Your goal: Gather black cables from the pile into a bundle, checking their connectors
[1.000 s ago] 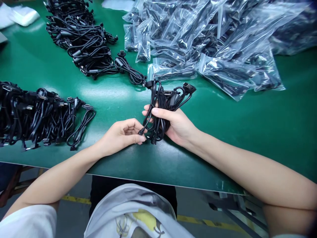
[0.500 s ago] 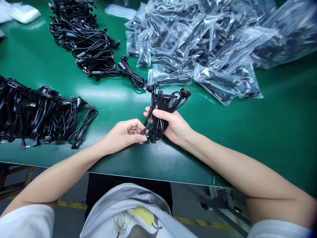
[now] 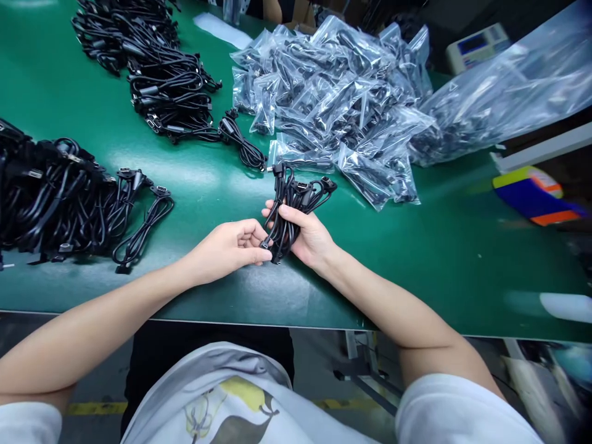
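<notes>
green table (image 3: 462,265), pale glare on top | grey floor (image 3: 317,364), yellow stripe (image 3: 99,409) | metal frame (image 3: 351,345) beneath table

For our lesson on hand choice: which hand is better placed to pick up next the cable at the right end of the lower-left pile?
Probably the left hand: it is nearer that cable, while the right hand grips the bunch.

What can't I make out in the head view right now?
Head view: right hand, fingers partly hidden behind held cables.
Head view: lower-left pile, cut off by the left edge.
Head view: device, display too small to read.
Head view: pale object, blurred, cut off by the right edge.
</notes>
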Motion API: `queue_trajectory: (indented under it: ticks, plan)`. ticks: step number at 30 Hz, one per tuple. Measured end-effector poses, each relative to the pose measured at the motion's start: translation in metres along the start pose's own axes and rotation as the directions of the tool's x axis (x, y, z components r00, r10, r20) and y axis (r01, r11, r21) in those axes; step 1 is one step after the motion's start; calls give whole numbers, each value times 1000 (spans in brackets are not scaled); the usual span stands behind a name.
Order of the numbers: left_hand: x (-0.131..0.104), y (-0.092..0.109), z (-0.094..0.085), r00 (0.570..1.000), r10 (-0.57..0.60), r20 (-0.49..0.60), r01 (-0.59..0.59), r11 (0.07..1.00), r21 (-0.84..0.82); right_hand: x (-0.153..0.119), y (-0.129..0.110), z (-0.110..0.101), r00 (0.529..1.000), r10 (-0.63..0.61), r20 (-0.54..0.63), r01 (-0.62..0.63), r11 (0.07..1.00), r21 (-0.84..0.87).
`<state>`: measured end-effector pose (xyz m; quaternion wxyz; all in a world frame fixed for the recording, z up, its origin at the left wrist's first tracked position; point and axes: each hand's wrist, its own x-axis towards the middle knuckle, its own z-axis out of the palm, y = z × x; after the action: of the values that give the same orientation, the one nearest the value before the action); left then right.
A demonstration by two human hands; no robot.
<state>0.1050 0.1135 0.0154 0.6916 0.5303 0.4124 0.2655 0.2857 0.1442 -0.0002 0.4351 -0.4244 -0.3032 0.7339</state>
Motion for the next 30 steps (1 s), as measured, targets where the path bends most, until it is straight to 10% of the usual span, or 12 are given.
queue_trajectory:
  ticks: [10,21,24,26,28,30]
  plan:
    - [2,-3,1,1000,9,-7,-9,1000,14,3,3,-2,998,57,-2,-57,998,-10]
    - [-7,1,-7,969,204,-141,-53,726,686,62,-56,57,985,16,174,95,790,-606]
    - [-7,5,-11,956,237,-171,-34,673,739,94,-84,93,965,-82,249,249,588,-769]
    - [-6,4,-12,962,244,-121,-55,610,791,116,-100,111,904,-289,317,362,120,-924]
    - [-5,1,-12,969,240,-57,-80,524,848,138,-109,117,861,-412,298,235,-197,-952]
    - [-4,-3,-10,971,238,-11,-102,458,883,155,-108,111,888,-404,220,106,-286,-952]
